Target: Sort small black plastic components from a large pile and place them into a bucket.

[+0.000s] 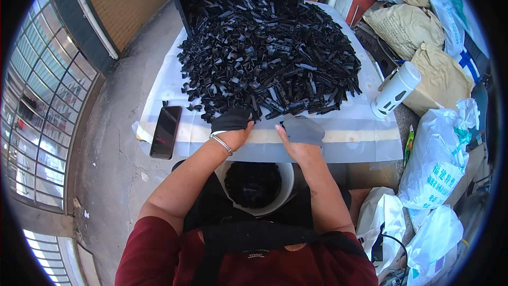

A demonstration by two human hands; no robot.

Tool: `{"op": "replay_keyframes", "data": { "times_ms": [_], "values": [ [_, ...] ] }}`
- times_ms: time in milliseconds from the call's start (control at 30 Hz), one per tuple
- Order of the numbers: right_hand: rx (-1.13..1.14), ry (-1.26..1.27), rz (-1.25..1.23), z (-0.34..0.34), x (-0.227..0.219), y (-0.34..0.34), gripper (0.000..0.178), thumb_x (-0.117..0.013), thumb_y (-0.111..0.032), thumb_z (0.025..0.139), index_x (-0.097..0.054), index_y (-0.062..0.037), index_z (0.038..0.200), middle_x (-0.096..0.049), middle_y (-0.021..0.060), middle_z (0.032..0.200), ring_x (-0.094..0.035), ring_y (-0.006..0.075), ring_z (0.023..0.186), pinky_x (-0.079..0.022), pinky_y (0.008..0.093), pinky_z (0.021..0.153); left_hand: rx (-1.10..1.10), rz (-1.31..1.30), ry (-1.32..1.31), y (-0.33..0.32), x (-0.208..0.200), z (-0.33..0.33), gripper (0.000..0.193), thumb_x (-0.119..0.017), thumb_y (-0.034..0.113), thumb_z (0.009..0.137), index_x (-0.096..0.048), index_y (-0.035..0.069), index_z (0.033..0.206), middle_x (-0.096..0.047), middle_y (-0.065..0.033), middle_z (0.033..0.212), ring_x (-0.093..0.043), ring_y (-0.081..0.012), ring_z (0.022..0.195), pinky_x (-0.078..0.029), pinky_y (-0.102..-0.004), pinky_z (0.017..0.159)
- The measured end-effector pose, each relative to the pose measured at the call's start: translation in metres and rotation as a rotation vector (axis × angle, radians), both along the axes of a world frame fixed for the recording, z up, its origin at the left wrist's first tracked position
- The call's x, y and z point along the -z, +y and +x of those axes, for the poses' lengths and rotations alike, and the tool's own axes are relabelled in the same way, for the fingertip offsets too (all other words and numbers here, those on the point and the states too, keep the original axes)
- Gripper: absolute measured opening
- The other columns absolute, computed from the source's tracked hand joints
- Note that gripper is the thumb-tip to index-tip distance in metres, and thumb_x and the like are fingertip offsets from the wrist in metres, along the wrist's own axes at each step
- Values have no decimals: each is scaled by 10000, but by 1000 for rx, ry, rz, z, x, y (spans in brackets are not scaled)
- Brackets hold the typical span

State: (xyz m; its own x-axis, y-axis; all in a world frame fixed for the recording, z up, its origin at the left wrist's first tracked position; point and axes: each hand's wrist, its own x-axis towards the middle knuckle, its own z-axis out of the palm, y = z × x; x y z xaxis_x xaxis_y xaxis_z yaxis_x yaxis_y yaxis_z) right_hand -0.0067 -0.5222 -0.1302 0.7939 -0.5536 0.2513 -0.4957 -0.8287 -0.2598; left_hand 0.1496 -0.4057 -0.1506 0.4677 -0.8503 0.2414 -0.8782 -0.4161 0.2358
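A big heap of small black plastic parts covers the white-sheeted table. At the near edge of the heap, my left hand, in a black glove with bare fingertips, is closed with the thumb against the curled fingers. A short gap to its right separates it from my right hand, in a grey glove, also closed, its thumb pointing toward the heap. Whatever the fingers pinch is too small or hidden to make out. Below the table edge, between my legs, stands a white bucket with black pieces inside.
A dark phone lies on the table's left side. On its right edge is a white cylinder with dark cut-outs. Stuffed sacks crowd the right side. A dark open-fronted box surrounds the back of the heap. A barred window is at left.
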Motion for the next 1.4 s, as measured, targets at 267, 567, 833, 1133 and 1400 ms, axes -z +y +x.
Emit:
{"op": "replay_keyframes", "data": {
  "times_ms": [267,567,833,1133,1400],
  "values": [
    [-31,32,-149,-13,4,3,245,-556,-281,780,-595,-39,778,-597,156,782,-575,318,750,-451,432,660,-56,-277,112,26,12,-2,216,-566,205,743,-593,58,900,-602,-145,897,-587,-302,825,-473,-368,729],
    [144,-25,-108,-4,6,-4,229,-540,-245,794,-580,-31,867,-598,161,786,-577,323,761,-453,428,665,-255,-139,900,46,-19,-21,281,-522,293,795,-594,28,854,-617,-165,788,-588,-312,758,-456,-348,708],
    [-276,-383,119,-19,4,33,203,-539,-166,810,-556,-31,960,-588,151,843,-560,318,798,-441,398,707,-56,-149,841,54,-22,-42,321,-394,290,868,-563,20,908,-610,-120,818,-565,-260,745,-438,-321,700],
    [-436,-366,164,-15,16,55,230,-538,-240,828,-568,-54,960,-590,117,795,-557,297,734,-436,399,661,30,-81,985,62,6,-56,424,-326,397,922,-550,56,1035,-600,-143,775,-603,-243,707,-466,-320,645],
    [-425,-401,275,-26,-1,49,252,-603,-199,783,-571,-22,959,-597,121,896,-564,298,809,-444,372,714,-76,-306,1010,57,-18,-52,425,-343,350,933,-588,3,927,-618,-160,814,-586,-288,750,-449,-342,696]
  ]
}}
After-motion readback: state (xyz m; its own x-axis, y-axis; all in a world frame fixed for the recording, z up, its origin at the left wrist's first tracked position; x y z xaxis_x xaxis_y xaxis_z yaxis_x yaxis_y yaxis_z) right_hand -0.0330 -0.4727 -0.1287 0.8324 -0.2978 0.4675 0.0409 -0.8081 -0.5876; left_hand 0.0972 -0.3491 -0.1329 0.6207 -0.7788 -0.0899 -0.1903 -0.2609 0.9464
